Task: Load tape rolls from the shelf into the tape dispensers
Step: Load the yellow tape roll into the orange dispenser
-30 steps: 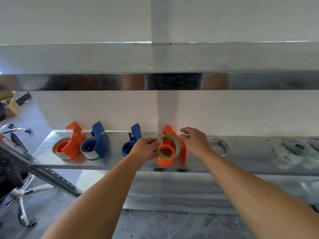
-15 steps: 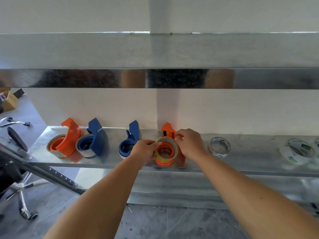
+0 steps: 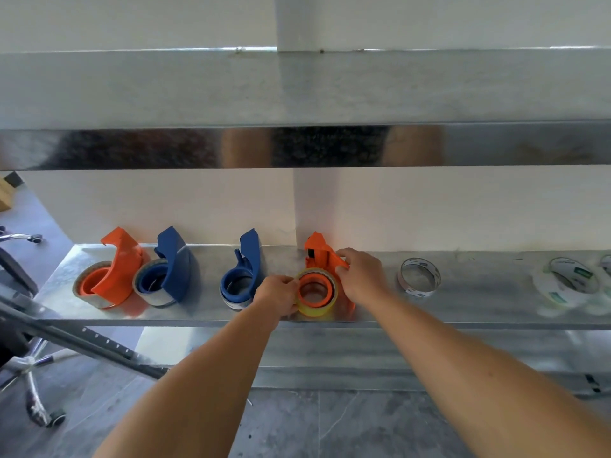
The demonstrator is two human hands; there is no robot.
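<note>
On the metal shelf point(image 3: 479, 302) an orange tape dispenser point(image 3: 319, 256) lies near the middle, and a yellowish tape roll point(image 3: 315, 308) sits round its orange hub at the shelf's front edge. The left hand point(image 3: 276, 294) has its fingers curled against the roll's left rim, pinching it, while the right hand point(image 3: 360, 276) grips the dispenser's body from the right, fingertips on the orange edge. Just to the left lies a blue dispenser point(image 3: 243, 279) with a roll on its hub; further left a second blue dispenser point(image 3: 167, 276) and another orange dispenser point(image 3: 109, 276) lie side by side, each carrying a roll. To the right of the hands a loose tape roll point(image 3: 419, 277) stands tilted on the shelf, and a clear roll point(image 3: 567, 285) lies well apart near the right edge. A chair base point(image 3: 33, 388) shows lower left
</note>
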